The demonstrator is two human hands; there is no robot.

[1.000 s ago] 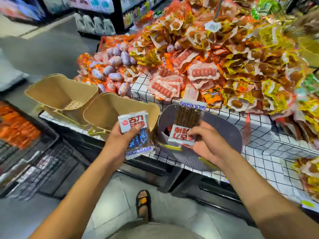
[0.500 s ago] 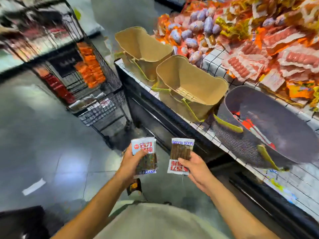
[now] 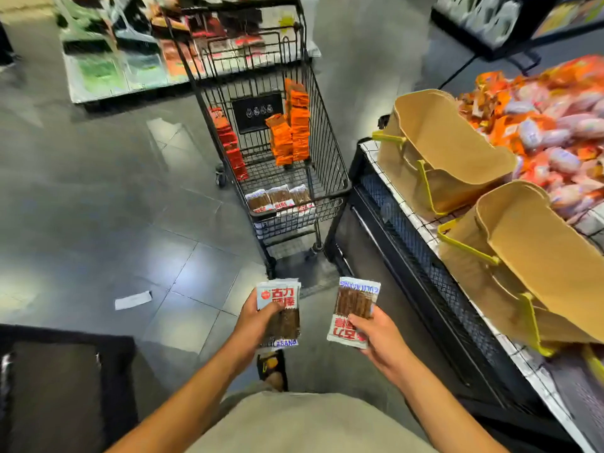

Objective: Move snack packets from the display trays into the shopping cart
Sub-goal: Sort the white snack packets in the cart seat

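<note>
My left hand (image 3: 256, 318) grips a white snack packet (image 3: 281, 310) of brown sticks, held upright. My right hand (image 3: 376, 335) grips a second, like packet (image 3: 354, 312), turned upside down. Both hands are low in the view, above the floor and short of the black wire shopping cart (image 3: 330, 178) ahead. In the cart lie three of the same stick packets (image 3: 277, 199) near the front, with orange packets (image 3: 292, 132) and red packets (image 3: 230, 142) standing behind. The display table (image 3: 408, 217) with heaped orange snack packets (image 3: 549, 125) is at the right.
Two tan scoop trays (image 3: 444, 148) (image 3: 539, 256) lean on the table's edge at the right. A white paper slip (image 3: 133, 299) lies on the grey tile floor. A dark mat (image 3: 65, 380) sits at the lower left. Another display (image 3: 108, 60) stands behind the cart.
The view has swung left from the display table toward the cart, which now stands straight ahead. Both hands still hold their packets and have come away from the grey tray.
</note>
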